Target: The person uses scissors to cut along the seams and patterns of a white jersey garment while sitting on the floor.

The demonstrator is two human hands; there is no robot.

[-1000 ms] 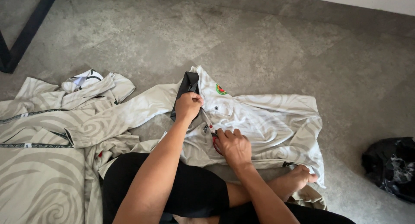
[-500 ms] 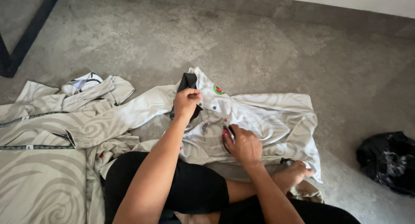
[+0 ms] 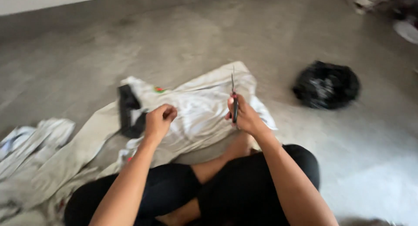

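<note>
The right hand (image 3: 246, 117) is closed around the dark handles of scissors (image 3: 234, 101), fingers wrapped tight, with the thin blades pointing up and away from the person, lifted just above a pale garment (image 3: 200, 108) spread on the floor. The left hand (image 3: 159, 120) is curled into a loose fist over the same garment — whether it pinches any cloth I cannot tell, as the picture is blurred. Just left of that hand a black strip of fabric (image 3: 127, 110) lies on the garment's edge, and a small red and green mark (image 3: 159, 90) shows near its top. The person sits cross-legged in black trousers (image 3: 244, 186), one bare foot (image 3: 237, 145) tucked under the cloth's near edge. More pale cloth (image 3: 39, 152) lies bunched to the left, touching the garment. Well apart to the right, a crumpled black bag (image 3: 326, 84) rests on the grey floor (image 3: 183, 38) — a light wall runs along the top left
</note>
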